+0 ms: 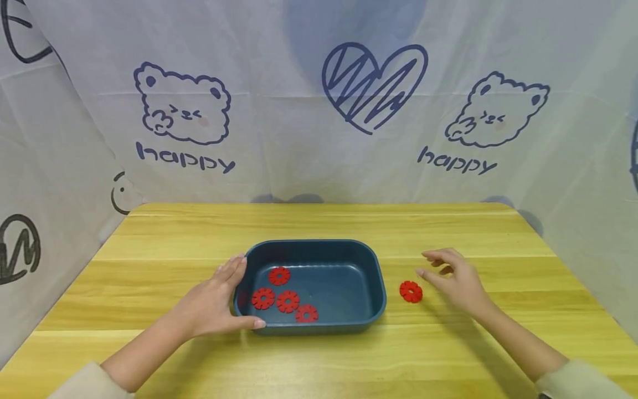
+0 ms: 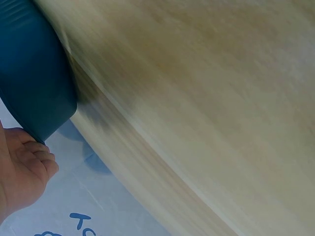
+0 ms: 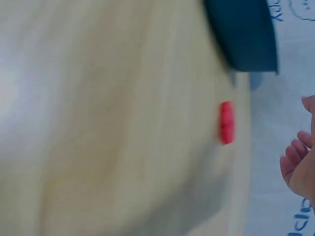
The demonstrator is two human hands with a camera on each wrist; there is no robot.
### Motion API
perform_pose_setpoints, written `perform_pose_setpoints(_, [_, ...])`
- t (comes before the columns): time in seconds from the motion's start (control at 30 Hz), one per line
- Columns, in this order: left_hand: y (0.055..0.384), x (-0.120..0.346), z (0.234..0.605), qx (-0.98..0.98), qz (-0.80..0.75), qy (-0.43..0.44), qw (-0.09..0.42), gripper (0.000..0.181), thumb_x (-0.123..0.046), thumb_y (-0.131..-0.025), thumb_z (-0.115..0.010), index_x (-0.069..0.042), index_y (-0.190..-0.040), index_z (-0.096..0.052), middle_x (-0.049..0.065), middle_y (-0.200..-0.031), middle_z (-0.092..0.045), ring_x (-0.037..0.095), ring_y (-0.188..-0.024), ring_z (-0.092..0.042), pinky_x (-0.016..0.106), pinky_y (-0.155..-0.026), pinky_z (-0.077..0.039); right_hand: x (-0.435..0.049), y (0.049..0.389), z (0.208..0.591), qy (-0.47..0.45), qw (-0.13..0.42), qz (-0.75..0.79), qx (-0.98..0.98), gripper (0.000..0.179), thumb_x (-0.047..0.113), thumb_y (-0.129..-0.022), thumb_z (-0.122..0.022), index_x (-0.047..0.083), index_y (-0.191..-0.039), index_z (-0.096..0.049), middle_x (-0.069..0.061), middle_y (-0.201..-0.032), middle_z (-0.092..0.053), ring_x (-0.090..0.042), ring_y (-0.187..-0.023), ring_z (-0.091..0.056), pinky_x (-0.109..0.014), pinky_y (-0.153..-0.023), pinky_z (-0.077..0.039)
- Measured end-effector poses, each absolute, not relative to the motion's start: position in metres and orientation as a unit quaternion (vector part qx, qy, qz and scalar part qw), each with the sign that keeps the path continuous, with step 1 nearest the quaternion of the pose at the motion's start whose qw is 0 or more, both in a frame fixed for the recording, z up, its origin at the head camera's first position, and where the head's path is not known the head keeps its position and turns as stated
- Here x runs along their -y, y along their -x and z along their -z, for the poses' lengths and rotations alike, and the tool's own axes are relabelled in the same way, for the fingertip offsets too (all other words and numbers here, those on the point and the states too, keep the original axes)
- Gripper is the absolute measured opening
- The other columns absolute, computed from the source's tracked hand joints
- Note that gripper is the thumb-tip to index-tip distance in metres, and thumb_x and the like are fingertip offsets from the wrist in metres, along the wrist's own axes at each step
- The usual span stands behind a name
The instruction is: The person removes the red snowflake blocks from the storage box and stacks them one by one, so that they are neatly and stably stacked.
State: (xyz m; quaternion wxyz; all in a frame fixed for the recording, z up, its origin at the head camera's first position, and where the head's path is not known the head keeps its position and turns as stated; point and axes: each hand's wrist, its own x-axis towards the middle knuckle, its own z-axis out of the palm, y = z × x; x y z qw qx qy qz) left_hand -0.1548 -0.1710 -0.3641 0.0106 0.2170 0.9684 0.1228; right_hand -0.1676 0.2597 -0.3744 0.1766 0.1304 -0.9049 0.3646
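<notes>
A dark blue-green rectangular plastic basin stands on the table, with several red notched discs lying flat in its left part. My left hand grips the basin's left end, thumb on the front rim and fingers at the far left corner. In the left wrist view the curled fingers of that hand meet the basin's edge. To the right of the basin, a single red notched disc lies on the wood. My right hand hovers just right of it, fingers loosely bent and holding nothing.
The yellow wood-grain table extends around the basin on all sides. Behind it hangs a white cloth printed with bears, a heart and lettering. Shadows of both arms fall across the tabletop.
</notes>
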Motion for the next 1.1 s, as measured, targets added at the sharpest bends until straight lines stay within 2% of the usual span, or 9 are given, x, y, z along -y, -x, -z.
perform_pose_setpoints(0.1, [0.155, 0.171, 0.364, -0.968, -0.122, -0.217, 0.013, 0.116, -0.074, -0.066, -0.061, 0.006, -0.143, -0.027, 0.024, -0.150, -0.025, 0.047, -0.133, -0.030, 0.060, -0.093, -0.041, -0.251, 0.172, 0.362, -0.148, 0.191, -0.395, 0.887, 0.028, 0.006, -0.080, -0.070, -0.001, -0.107, -0.066, -0.008, -0.100, -0.063, 0.001, -0.084, -0.052, -0.012, -0.071, -0.046])
perform_pose_setpoints(0.23, [0.155, 0.171, 0.364, -0.969, -0.120, -0.218, 0.012, 0.116, -0.074, -0.066, -0.061, 0.006, -0.143, -0.027, 0.025, -0.150, -0.025, 0.047, -0.133, -0.030, 0.060, -0.094, -0.041, -0.236, 0.175, 0.348, -0.162, 0.185, -0.445, 0.861, 0.028, 0.003, -0.080, -0.069, -0.002, -0.108, -0.066, 0.004, -0.098, -0.060, 0.002, -0.084, -0.054, -0.007, -0.073, -0.046])
perform_pose_setpoints(0.3, [0.154, 0.171, 0.364, -0.969, -0.118, -0.218, 0.011, 0.116, -0.074, -0.066, -0.061, 0.006, -0.143, -0.027, 0.025, -0.150, -0.025, 0.047, -0.133, -0.031, 0.060, -0.093, -0.042, -0.228, 0.176, 0.344, -0.167, 0.178, -0.458, 0.855, 0.029, 0.003, -0.080, -0.070, -0.002, -0.108, -0.066, 0.005, -0.098, -0.059, 0.003, -0.085, -0.054, -0.007, -0.074, -0.046])
perform_pose_setpoints(0.53, [0.154, 0.172, 0.364, -0.969, -0.118, -0.218, 0.011, 0.116, -0.074, -0.066, -0.061, 0.005, -0.143, -0.027, 0.024, -0.150, -0.024, 0.047, -0.134, -0.030, 0.060, -0.093, -0.042, -0.203, 0.182, 0.336, -0.190, 0.157, -0.479, 0.843, 0.030, 0.002, -0.081, -0.068, -0.004, -0.110, -0.065, -0.016, -0.105, -0.062, 0.002, -0.089, -0.053, -0.010, -0.075, -0.048])
perform_pose_setpoints(0.83, [0.155, 0.171, 0.363, -0.968, -0.119, -0.220, 0.009, 0.116, -0.074, -0.065, -0.061, 0.005, -0.143, -0.027, 0.024, -0.150, -0.024, 0.047, -0.133, -0.030, 0.061, -0.093, -0.041, -0.175, 0.186, 0.335, -0.206, 0.123, -0.498, 0.834, 0.033, 0.006, -0.079, -0.071, -0.002, -0.111, -0.065, -0.015, -0.108, -0.062, -0.025, -0.096, -0.054, -0.022, -0.079, -0.051])
perform_pose_setpoints(1.1, [0.155, 0.171, 0.363, -0.967, -0.121, -0.223, 0.008, 0.116, -0.073, -0.066, -0.062, 0.006, -0.143, -0.027, 0.025, -0.150, -0.025, 0.047, -0.133, -0.030, 0.060, -0.094, -0.041, -0.153, 0.189, 0.343, -0.229, 0.105, -0.511, 0.822, 0.034, 0.004, -0.079, -0.071, -0.002, -0.112, -0.065, -0.019, -0.108, -0.061, -0.023, -0.094, -0.056, -0.025, -0.077, -0.051])
